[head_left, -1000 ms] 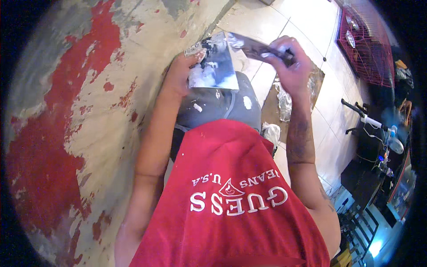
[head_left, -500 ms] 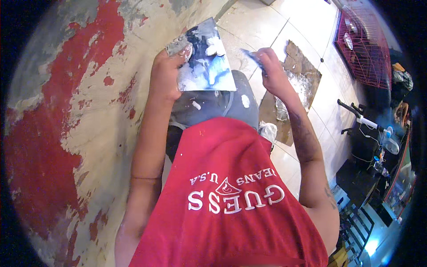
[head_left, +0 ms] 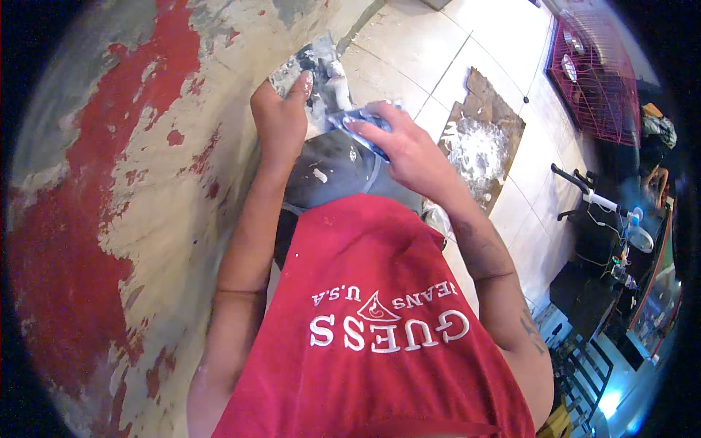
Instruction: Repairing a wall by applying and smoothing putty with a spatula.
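My left hand [head_left: 280, 120] grips a thin flat plate [head_left: 319, 98] by its left edge, thumb on top. The plate's dark surface is smeared with white and grey paste, and it is tilted above my lap. A lump of white paste [head_left: 336, 84] lies along its right side. In my right hand [head_left: 412, 146] is a flat bluish scraper [head_left: 374, 117], pinched between thumb and fingers. Its edge meets or overlaps the plate's lower right corner; whether they touch, I cannot tell. Grey trousers [head_left: 328, 171] with white spots show just below.
A rough wall [head_left: 139, 182] with peeling red paint rises close on my left. On the tiled floor [head_left: 409, 44] to the right lies a stained brown board [head_left: 504, 131] with white paste on it. Further right stand a pink wire cage [head_left: 595, 87] and a small fan [head_left: 640, 239].
My right hand has swung left and nearer, bringing the scraper to the plate. The plate has tilted, and the white lump on it now looks drawn out along its right side.
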A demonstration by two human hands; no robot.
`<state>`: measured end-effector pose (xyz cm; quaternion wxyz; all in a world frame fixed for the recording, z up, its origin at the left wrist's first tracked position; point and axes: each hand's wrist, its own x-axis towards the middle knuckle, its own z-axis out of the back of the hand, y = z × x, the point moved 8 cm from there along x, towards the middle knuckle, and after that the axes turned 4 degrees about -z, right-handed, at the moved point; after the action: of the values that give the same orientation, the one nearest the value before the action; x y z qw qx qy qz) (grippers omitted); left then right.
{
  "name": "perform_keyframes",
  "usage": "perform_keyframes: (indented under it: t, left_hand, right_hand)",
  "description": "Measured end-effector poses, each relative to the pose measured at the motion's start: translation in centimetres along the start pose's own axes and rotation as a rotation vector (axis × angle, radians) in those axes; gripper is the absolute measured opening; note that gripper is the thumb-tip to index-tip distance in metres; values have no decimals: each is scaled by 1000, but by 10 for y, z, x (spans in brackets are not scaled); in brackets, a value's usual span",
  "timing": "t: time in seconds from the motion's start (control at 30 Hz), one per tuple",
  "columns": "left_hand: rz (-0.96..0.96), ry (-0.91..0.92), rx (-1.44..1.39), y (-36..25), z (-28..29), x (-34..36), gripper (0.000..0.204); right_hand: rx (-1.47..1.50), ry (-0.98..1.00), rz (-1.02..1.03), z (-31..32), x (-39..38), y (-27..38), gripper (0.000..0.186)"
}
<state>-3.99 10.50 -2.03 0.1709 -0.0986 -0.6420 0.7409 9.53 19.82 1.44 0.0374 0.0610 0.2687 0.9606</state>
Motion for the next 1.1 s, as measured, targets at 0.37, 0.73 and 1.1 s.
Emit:
perform_keyframes:
  t: [0.37,0.73,1.1]
  left_hand:
    - [-71,-5,73,-15,-5,-11,14]
    - [-163,40,62,-28,0,-9,20]
    - [-151,-12,63,-28,11,6,22]
  right_hand:
    - [14,-15,-23,11,18,-9,47]
    - [142,-78,-30,46,32,-8,52]
    - [245,203,4,14,4,-1,55]
